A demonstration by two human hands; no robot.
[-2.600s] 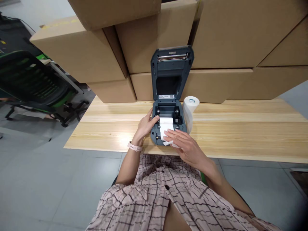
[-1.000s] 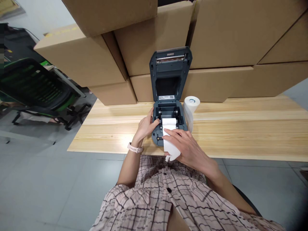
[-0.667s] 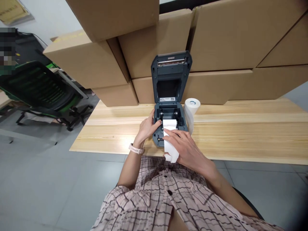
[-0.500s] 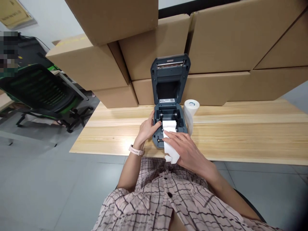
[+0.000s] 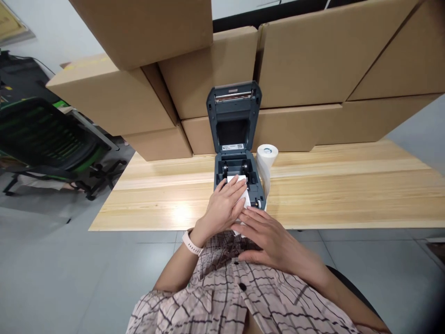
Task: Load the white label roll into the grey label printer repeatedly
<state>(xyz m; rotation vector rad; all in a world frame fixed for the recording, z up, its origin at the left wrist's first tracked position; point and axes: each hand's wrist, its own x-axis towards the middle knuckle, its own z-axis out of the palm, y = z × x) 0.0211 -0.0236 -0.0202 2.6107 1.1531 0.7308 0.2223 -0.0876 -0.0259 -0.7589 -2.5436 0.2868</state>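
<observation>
A dark grey label printer (image 5: 257, 188) stands on the table with its lid (image 5: 233, 118) raised. White label paper (image 5: 247, 199) lies over the front of its open bay and runs toward me. My left hand (image 5: 222, 209), with a pale watch band on the wrist, rests flat across the paper, fingers stretched out. Just right of it, my right hand (image 5: 267, 237) is at the paper's near end, fingers extended and thumb apart; its fingertips meet the left hand's edge. Much of the paper is hidden under both hands. Beside the printer stands a white paper roll (image 5: 267, 153) with a loose strip hanging down.
Brown cardboard boxes (image 5: 299, 65) are stacked along the back of the wooden table (image 5: 330, 185), behind the raised lid. The table's front edge runs close to my lap. A black mesh office chair (image 5: 45, 139) stands off to the left.
My left hand has moved from the printer's left side onto the paper. My right hand has slid down toward the paper's near end. The view has shifted slightly.
</observation>
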